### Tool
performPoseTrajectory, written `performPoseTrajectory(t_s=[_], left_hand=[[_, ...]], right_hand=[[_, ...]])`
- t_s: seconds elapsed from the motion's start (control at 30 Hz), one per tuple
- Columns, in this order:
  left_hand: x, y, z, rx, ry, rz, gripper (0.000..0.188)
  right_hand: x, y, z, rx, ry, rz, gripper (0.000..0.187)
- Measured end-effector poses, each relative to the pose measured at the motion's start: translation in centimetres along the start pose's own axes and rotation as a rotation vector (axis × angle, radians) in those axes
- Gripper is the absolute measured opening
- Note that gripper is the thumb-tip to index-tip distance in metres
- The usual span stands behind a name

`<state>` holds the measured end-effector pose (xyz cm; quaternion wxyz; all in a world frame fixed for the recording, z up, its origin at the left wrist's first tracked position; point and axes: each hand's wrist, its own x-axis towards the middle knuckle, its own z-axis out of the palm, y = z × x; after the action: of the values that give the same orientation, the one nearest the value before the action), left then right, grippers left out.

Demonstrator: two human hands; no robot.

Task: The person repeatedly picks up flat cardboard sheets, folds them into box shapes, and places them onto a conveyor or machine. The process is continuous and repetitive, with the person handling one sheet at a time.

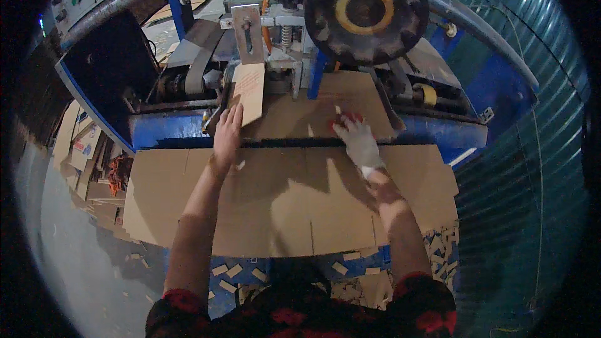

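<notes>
A brown cardboard sheet (288, 116) lies in the machine, with a lighter printed flap (251, 91) standing up at its left side. My bare left hand (228, 133) is at the near left edge of that flap, its fingers stretched out against it and the thumb hidden. On the right part of the sheet rests my right hand (358, 142) in a pale glove with reddish fingertips, fingers extended. Below both hands a wide creased cardboard sheet (285, 200) lies flat in front of the machine, with my forearms over it.
A large dark wheel (366, 12) with a yellow hub and a slotted metal bracket (248, 31) stand over the sheet. Rollers with belts (197, 81) flank it. Stacked cardboard (84, 150) lies at left; small offcuts (235, 271) litter the floor. A corrugated wall (526, 200) rises at right.
</notes>
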<state>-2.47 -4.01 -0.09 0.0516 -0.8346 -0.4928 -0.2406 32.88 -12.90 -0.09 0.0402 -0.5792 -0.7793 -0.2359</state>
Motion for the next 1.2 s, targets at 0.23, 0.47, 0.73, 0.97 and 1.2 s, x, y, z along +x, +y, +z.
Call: performPoseTrajectory(t_s=[0.23, 0.47, 0.73, 0.97, 1.2], left_hand=[[0.5, 1.0, 1.2, -0.229, 0.083, 0.075, 0.052], [-24.2, -12.1, -9.7, 0.518, 0.074, -0.661, 0.065], [-36.2, -17.5, -12.9, 0.213, -0.210, -0.886, 0.077], [-35.5, -15.8, -12.5, 0.201, -0.290, -0.868, 0.081], [-35.0, -14.6, -11.3, 0.346, -0.040, -0.824, 0.071]], right_hand=[[4.0, 3.7, -0.4, 0.090, 0.081, 0.243, 0.051], [-17.2, 2.5, -6.5, 0.112, -0.100, 0.654, 0.081], [-34.9, -1.6, -11.4, -0.129, -0.107, 1.141, 0.107], [-41.0, -2.9, -10.3, 1.437, 0.802, 1.556, 0.048], [-31.1, -6.8, -18.1, 1.176, 0.888, 1.182, 0.031]])
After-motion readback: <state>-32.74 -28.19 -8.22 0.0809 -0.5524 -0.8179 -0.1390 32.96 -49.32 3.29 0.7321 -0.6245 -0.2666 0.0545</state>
